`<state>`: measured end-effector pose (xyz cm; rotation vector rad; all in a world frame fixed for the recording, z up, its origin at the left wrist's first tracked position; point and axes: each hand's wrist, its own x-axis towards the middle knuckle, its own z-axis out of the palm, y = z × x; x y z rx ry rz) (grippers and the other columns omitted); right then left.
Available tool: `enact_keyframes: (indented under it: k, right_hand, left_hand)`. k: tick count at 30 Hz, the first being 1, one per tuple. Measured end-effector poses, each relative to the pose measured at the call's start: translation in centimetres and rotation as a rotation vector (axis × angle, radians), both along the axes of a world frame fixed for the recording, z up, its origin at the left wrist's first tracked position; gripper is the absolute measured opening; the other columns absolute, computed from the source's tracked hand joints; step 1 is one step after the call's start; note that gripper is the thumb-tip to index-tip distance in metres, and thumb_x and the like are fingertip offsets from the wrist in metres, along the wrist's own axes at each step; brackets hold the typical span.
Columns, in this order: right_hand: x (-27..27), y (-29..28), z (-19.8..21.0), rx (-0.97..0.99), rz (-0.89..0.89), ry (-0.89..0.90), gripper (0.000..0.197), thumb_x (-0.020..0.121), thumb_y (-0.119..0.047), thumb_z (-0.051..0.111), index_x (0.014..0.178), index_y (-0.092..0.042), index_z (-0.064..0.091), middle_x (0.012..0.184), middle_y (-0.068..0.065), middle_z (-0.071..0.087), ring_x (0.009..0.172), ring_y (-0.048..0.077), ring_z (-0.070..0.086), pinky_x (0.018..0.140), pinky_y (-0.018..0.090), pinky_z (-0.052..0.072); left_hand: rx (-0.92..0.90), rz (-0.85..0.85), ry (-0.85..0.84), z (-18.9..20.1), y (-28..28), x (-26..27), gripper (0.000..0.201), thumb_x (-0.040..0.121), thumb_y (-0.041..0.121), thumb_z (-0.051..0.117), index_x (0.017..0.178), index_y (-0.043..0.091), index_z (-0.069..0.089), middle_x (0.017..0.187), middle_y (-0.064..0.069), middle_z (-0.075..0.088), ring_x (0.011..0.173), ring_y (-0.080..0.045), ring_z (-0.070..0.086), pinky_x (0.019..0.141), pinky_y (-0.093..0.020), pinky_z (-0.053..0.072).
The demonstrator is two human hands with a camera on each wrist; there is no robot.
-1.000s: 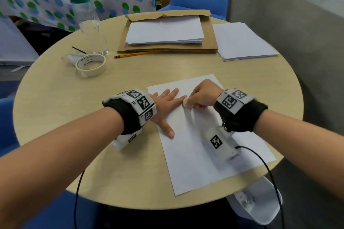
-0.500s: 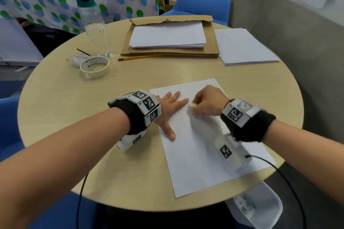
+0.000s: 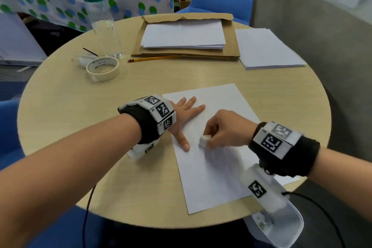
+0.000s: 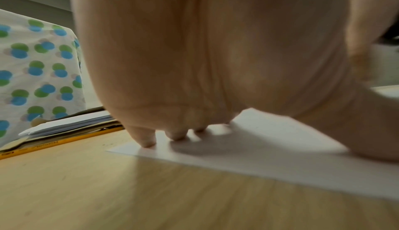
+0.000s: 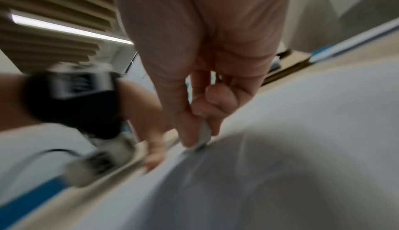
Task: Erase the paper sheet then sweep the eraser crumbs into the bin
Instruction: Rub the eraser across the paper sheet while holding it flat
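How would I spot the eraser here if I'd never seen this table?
Start at the round wooden table, then find the single white paper sheet nearest the person. On it, the right hand pinches a small white block eraser, the only loose object on that sheet.

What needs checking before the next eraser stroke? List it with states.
1. Left hand flat on the paper sheet, pinning it: ok.
2. Right hand pinches the eraser: ok.
3. Eraser touching the sheet: ok in the right wrist view.
4. Marks left to erase: cannot tell, the sheet looks blank.
5. Crumbs on the sheet: cannot tell, too small.
6. Bin below the table edge, near the sheet's corner: ok.
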<state>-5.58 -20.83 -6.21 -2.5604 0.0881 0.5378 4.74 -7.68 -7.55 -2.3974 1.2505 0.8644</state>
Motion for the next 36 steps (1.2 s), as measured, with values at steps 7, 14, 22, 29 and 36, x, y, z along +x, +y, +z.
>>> enact_keyframes:
  k: [7,14,22,29,36]
  right_hand:
    - [3.4,-2.7,0.6,0.011,-0.238,-0.088,0.010,0.076,-0.019,0.071,0.067,-0.019,0.066,0.054,-0.004,0.057,0.048,0.007,0.050,0.048,0.016,0.038]
    - [3.0,-2.7,0.0,0.028,-0.244,-0.149,0.013,0.073,-0.024,0.071,0.062,-0.020,0.066,0.058,-0.001,0.062,0.051,0.008,0.052,0.058,0.024,0.046]
    - [0.0,-0.4,0.4,-0.030,-0.019,-0.045,0.015,0.073,-0.019,0.071,0.065,-0.020,0.059,0.056,-0.011,0.054,0.052,0.002,0.050,0.048,0.009,0.038]
    - [3.0,-3.1,1.3,-0.042,-0.221,-0.089,0.012,0.073,-0.024,0.073,0.073,-0.012,0.072,0.052,-0.003,0.057,0.049,0.008,0.050,0.048,0.018,0.039]
    - [-0.9,-0.7,0.4,0.009,-0.011,0.039,0.019,0.073,-0.022,0.073,0.057,-0.024,0.062,0.037,-0.014,0.052,0.036,-0.006,0.048,0.041,0.006,0.035]
  left_hand:
    - [0.018,0.009,-0.001,0.3,-0.1,-0.2,0.131,0.064,0.061,0.072,0.143,0.031,-0.028,0.153,0.000,-0.032,0.144,-0.025,-0.022,0.117,-0.057,0.008]
    - [-0.043,-0.030,-0.035,0.9,-1.1,-1.2,0.125,0.069,0.059,0.070,0.148,0.018,-0.017,0.156,-0.004,-0.025,0.145,-0.024,-0.019,0.118,-0.047,-0.004]
    - [-0.183,0.018,0.041,-0.1,-1.9,-2.1,0.126,0.069,0.054,0.073,0.149,0.014,-0.017,0.157,-0.004,-0.022,0.146,-0.019,-0.014,0.118,-0.043,0.000]
    - [-0.154,-0.001,0.026,0.1,-1.9,-2.4,0.128,0.068,0.055,0.073,0.147,0.016,-0.020,0.156,-0.005,-0.023,0.146,-0.021,-0.016,0.118,-0.045,-0.001]
    - [-0.119,-0.012,0.037,0.1,-2.0,-2.3,0.128,0.069,0.057,0.072,0.146,0.018,-0.023,0.155,-0.005,-0.028,0.145,-0.021,-0.020,0.118,-0.045,-0.004]
